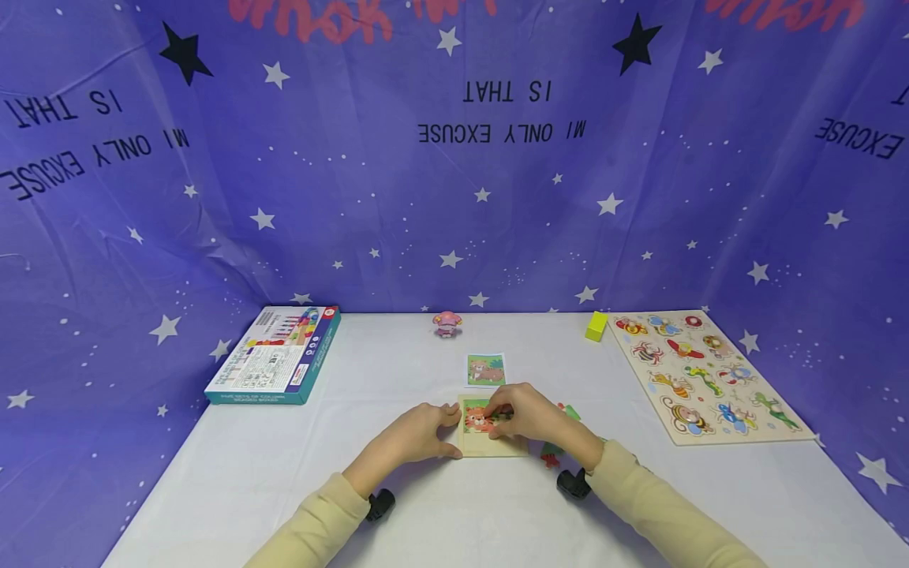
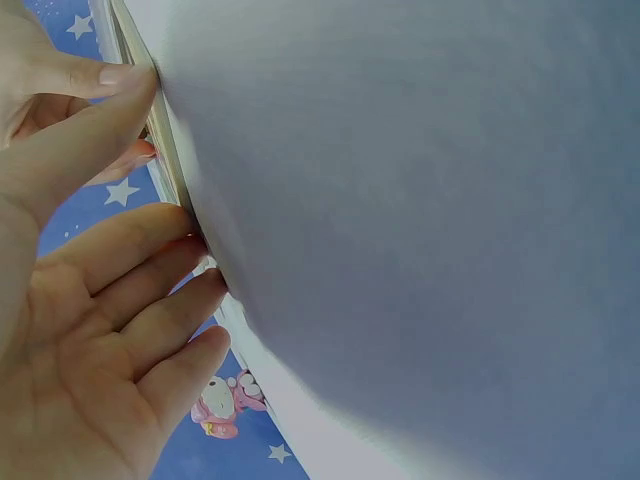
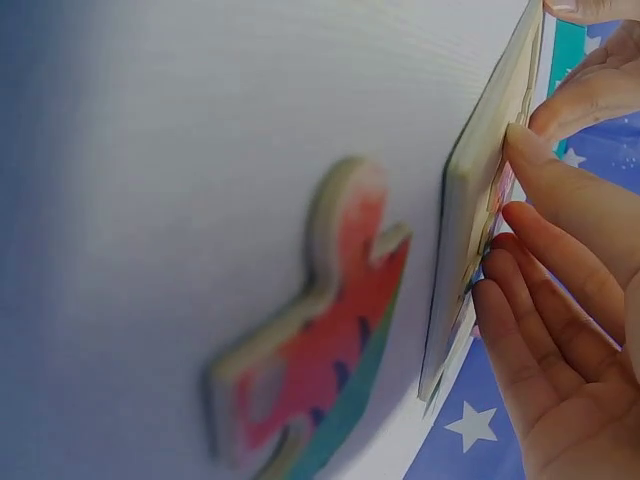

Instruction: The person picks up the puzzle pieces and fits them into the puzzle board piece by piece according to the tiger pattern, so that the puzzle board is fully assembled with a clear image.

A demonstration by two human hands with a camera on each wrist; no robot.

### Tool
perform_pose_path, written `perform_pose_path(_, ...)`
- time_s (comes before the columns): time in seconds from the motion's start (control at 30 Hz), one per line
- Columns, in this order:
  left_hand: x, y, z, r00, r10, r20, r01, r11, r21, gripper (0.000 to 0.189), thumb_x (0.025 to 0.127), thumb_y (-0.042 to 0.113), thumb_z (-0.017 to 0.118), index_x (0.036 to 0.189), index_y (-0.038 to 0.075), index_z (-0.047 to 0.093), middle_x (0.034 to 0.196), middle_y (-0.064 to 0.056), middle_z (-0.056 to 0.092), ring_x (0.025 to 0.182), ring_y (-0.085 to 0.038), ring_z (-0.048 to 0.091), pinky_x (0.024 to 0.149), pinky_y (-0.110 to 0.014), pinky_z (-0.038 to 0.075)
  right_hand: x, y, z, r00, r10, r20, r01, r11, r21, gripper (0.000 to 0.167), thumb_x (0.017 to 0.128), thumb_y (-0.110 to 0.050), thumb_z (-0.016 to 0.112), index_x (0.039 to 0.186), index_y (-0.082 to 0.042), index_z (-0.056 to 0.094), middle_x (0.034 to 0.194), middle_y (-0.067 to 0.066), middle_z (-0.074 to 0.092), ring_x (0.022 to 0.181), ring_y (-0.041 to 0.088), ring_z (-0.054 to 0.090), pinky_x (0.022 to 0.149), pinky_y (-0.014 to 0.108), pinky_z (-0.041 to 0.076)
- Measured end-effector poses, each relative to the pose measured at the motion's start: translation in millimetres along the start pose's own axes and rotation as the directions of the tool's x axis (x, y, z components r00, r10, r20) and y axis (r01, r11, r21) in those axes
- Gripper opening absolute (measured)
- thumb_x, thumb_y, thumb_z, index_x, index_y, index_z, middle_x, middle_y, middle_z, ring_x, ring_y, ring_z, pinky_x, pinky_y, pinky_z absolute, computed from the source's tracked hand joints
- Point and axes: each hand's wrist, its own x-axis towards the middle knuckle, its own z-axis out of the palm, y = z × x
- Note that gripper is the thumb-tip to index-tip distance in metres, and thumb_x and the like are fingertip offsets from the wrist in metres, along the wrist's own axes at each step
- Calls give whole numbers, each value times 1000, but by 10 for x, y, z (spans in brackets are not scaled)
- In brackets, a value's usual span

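A wooden puzzle board (image 1: 495,448) lies on the white table, its upper part filled with an orange tiger-face picture (image 1: 477,420). At the board's left edge, my left hand (image 1: 419,434) touches the side with thumb and extended fingers, also seen in the left wrist view. My right hand (image 1: 529,414) is over the board, thumb and index finger pinching a puzzle piece (image 3: 500,190) at its surface; the fingers mostly hide it. Loose red and green puzzle pieces (image 1: 550,456) lie right of the board, one red piece (image 3: 365,290) large and blurred in the right wrist view.
A picture card (image 1: 486,370) lies just behind the board. Farther back stand a pink figurine (image 1: 447,324) and a yellow block (image 1: 596,326). A flat boxed set (image 1: 273,355) is at left, a wooden insect puzzle (image 1: 703,379) at right. A starry purple cloth hangs behind.
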Motion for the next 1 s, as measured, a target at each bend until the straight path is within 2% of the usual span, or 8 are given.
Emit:
perform_pose_path(0.3,-6,5,-4,1000,11,-4,-11,1000,5,66,77,36,80,129,1,59,136,-13,52,126,-31,49,105,-44,40,0,26,4,999,-34,-4,34,999,11,17,76,-19,83,90,-13,75,93,-4,70,87,10,63,77,26,53)
perform_pose_path(0.5,-6,4,-5,1000,5,-2,-5,1000,6,66,77,37,80,130,2,59,137,-12,52,127,-30,49,105,-43,39,-12,45,-34,998,-57,26,56,998,18,27,76,-20,83,100,-11,75,99,-3,70,92,12,63,80,28,53)
perform_pose_path(0.7,-10,3,0,1000,0,3,0,1000,0,67,77,37,80,130,2,58,138,-13,52,128,-32,48,105,-44,39,-118,49,-219,999,-50,7,50,997,57,22,84,-14,76,105,-6,73,102,3,70,93,20,65,80,36,55)
perform_pose_path(0.83,-9,5,-5,1000,-4,4,4,1000,3,67,77,37,80,130,2,58,138,-13,51,128,-32,47,106,-45,38,-209,62,-384,999,-31,-28,32,998,59,19,91,-13,68,108,-5,72,104,3,70,95,18,64,80,35,55)
perform_pose_path(1.0,0,5,-1,1000,-6,4,6,1000,8,68,77,37,80,130,2,58,139,-12,50,129,-32,47,107,-45,36,-308,109,-551,998,-5,-55,8,999,38,20,93,-16,66,109,-6,72,104,0,70,95,15,63,80,34,56)
